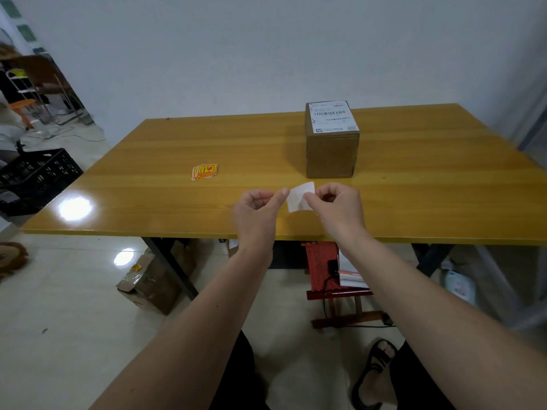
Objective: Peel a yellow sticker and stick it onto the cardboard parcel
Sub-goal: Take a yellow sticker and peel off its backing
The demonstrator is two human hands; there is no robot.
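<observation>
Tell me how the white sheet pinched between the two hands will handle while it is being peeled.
The white sheet looks thin and already curves between the left hand and right hand, so it is probably floppy. It seems very light and may curl or flutter if one side is released. Its glossy look suggests a slippery backing.

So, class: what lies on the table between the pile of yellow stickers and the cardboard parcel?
Nothing. In the head view, only bare table lies between the yellow stickers and the cardboard parcel.
</observation>
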